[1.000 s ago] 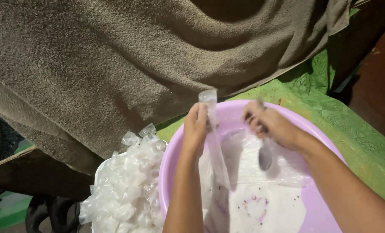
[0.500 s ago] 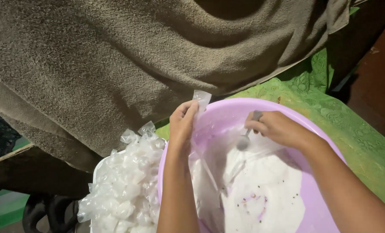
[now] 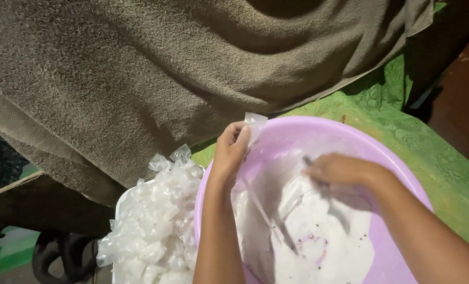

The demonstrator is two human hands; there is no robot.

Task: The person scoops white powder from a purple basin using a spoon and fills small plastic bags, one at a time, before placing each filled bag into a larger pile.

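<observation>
Clear plastic bag point(image 3: 255, 126) pinched in my left hand point(image 3: 229, 150); right hand point(image 3: 337, 169) grasps a spoon point(image 3: 309, 162); I'd hold the mouth wide over the basin point(image 3: 403, 173).

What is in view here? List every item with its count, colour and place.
round plastic basin: one, lilac, lower right, on the cloth.
white liquid: one pool, with dark specks, inside the basin.
narrow clear plastic bag: one, transparent, over the basin's left rim.
heap of small filled plastic bags: many, whitish, left of the basin.
thick towel: one, grey-brown, hanging across the top.
patterned cloth: one, green, under the basin.
left hand: fingers pinch the clear bag's top.
right hand: over the liquid, holding a dark utensil.
</observation>
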